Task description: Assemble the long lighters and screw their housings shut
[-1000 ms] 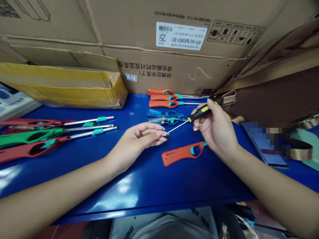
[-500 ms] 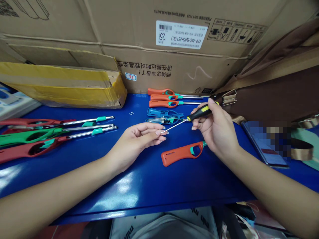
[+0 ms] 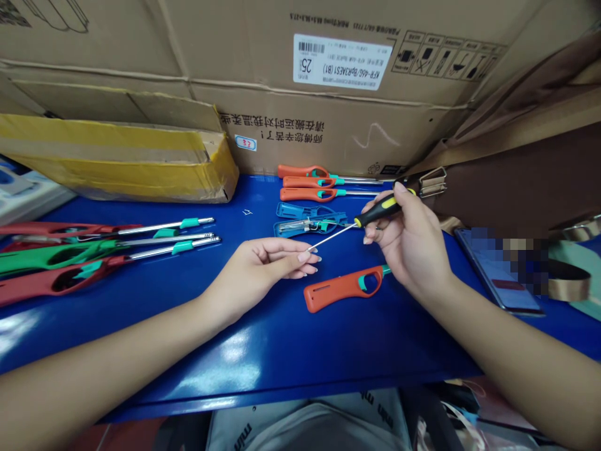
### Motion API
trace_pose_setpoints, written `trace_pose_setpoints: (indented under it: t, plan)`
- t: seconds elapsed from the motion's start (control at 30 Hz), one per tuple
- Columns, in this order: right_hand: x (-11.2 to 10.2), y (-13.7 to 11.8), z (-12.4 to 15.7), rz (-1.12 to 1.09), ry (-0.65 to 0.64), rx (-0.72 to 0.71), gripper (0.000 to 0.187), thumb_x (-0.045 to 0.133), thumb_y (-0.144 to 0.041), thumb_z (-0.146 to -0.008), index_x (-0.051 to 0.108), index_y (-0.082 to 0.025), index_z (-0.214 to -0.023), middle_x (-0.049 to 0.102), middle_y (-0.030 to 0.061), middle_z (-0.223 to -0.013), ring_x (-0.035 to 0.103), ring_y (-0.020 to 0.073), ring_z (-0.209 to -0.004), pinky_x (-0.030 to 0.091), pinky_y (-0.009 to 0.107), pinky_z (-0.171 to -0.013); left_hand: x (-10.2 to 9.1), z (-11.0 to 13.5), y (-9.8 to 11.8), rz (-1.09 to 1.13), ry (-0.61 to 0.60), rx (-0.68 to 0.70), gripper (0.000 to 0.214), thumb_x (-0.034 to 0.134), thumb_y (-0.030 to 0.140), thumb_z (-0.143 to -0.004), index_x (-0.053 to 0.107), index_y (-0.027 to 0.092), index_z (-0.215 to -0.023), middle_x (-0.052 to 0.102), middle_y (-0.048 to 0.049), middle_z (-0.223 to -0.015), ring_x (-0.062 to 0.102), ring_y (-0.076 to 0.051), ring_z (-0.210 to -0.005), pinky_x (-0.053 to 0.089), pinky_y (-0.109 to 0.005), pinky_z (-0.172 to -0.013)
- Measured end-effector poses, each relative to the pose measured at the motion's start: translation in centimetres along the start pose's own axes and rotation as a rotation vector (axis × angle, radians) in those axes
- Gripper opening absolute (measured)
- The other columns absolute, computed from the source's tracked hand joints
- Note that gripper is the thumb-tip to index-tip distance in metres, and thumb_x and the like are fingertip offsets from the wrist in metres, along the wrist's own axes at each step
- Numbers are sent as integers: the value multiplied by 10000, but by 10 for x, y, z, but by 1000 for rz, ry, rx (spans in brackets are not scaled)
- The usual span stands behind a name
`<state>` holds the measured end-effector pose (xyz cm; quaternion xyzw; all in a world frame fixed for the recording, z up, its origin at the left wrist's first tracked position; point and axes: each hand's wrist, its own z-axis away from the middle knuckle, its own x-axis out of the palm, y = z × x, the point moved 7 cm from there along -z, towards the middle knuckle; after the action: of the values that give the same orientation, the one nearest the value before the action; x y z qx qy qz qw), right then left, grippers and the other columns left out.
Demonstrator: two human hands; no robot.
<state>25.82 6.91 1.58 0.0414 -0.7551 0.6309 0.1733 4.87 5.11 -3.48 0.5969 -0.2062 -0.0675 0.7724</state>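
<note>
A black and yellow screwdriver (image 3: pixel 385 208) is gripped by its handle in my right hand (image 3: pixel 413 241). Its thin shaft slants down to the left, where the thumb and fingers of my left hand (image 3: pixel 263 266) pinch its tip. Whether a small part is also between those fingertips, I cannot tell. Below the shaft lies an orange lighter (image 3: pixel 335 291) with a teal trigger, partly behind my right hand. Just beyond my hands, an opened blue lighter (image 3: pixel 300 227) shows its inner parts beside its other shell half (image 3: pixel 300 210).
Several orange lighters (image 3: pixel 307 195) lie at the back against a large cardboard box (image 3: pixel 263 50). Red and green lighters (image 3: pixel 61 255) are at left, before a yellow-taped carton (image 3: pixel 141 178). A phone (image 3: pixel 498 272) rests at right on the blue table (image 3: pixel 291 351).
My left hand and the screwdriver tip have shifted slightly down and to the right. The screwdriver stays in my right hand; the lighters lie as before.
</note>
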Motion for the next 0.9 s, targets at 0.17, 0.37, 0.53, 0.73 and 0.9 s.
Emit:
trace_pose_setpoints:
  t: [0.17,0.37,0.53,0.73,0.9]
  plan:
    - [3,-5,2,33,-14,-39,304,747,-486,-859,622,-230,-755,680,-14,-712,583,103,-454,508,237,-395,3,2,4,-127,-12,46,222,836,327,-847,808,149,-976,830,-83,-1002,794,-182,-880,644,-280,-855]
    - [4,-19,9,145,-5,-165,337,802,-576,-804,653,-278,-753,684,-32,-707,596,106,-437,515,253,-397,1,3,8,-187,12,101,213,836,330,-843,804,151,-954,833,-73,-959,797,-187,-848,646,-292,-850]
    - [4,-22,13,159,-10,-216,299,767,-557,-856,695,-271,-804,697,-20,-726,624,111,-446,515,265,-398,1,4,9,-208,11,122,214,832,332,-842,801,150,-950,833,-73,-964,801,-196,-854,650,-305,-860]
    - [1,-23,10,141,-22,-265,268,739,-507,-902,719,-259,-801,694,-17,-708,597,107,-414,457,269,-358,3,4,6,-229,-11,132,364,867,309,-787,786,165,-1111,824,-71,-1072,792,-225,-991,632,-364,-981]
    - [3,-33,16,143,-40,-336,286,688,-510,-949,725,-264,-807,670,-15,-725,529,93,-388,369,273,-309,7,8,8,-465,-55,236,473,857,372,-786,768,179,-1208,776,-88,-1236,751,-254,-1107,595,-405,-1050]
